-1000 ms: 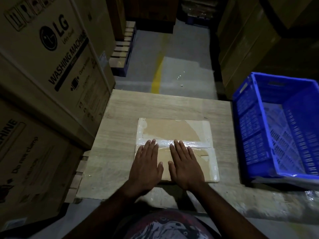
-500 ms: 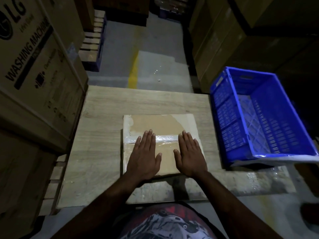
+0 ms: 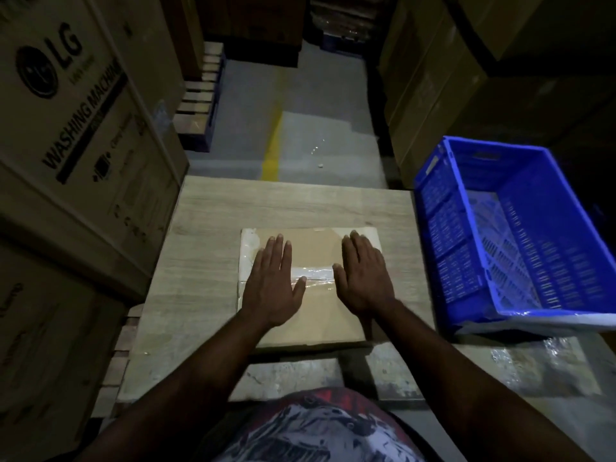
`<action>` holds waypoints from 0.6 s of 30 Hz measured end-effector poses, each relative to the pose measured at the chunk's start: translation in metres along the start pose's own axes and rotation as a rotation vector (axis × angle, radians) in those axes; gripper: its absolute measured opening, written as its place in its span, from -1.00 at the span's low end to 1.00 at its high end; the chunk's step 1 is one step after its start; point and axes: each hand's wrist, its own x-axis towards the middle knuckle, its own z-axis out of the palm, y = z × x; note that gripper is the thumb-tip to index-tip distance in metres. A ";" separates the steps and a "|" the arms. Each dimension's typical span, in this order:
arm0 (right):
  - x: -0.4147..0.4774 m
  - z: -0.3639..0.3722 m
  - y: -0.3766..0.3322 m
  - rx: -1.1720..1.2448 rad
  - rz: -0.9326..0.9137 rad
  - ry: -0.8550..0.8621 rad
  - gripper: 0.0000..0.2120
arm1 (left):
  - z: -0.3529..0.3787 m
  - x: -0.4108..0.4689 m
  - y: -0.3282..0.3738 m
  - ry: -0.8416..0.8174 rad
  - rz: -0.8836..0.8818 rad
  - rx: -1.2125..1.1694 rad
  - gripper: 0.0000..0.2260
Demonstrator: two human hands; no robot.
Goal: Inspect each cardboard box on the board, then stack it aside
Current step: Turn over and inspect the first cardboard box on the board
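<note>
Location type: warehouse, storage aisle. Indicators: tall stacked cartons [image 3: 76, 135] printed "LG", "WASHING MACHINE" at left; further cartons [image 3: 443, 78] at right; concrete floor [image 3: 320, 95] with yellow line [image 3: 271, 151]; wooden pallet [image 3: 200, 98]; blue plastic crate [image 3: 520, 235]. Lighting dim.

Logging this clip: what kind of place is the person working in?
Most likely a warehouse or appliance storeroom: tall washing machine cartons stacked on the left, a yellow line painted along the concrete floor aisle, and a blue plastic crate beside the wooden board.
</note>
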 end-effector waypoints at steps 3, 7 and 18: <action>0.001 0.015 0.006 -0.034 -0.001 -0.056 -0.33 | 0.005 0.001 -0.003 -0.028 0.018 0.028 -0.28; 0.001 0.013 0.006 -0.028 0.002 -0.006 -0.33 | 0.007 0.003 -0.002 -0.024 0.018 0.034 -0.28; 0.002 0.002 0.024 0.395 0.348 0.113 -0.38 | -0.007 0.015 -0.018 0.153 -0.441 -0.177 -0.36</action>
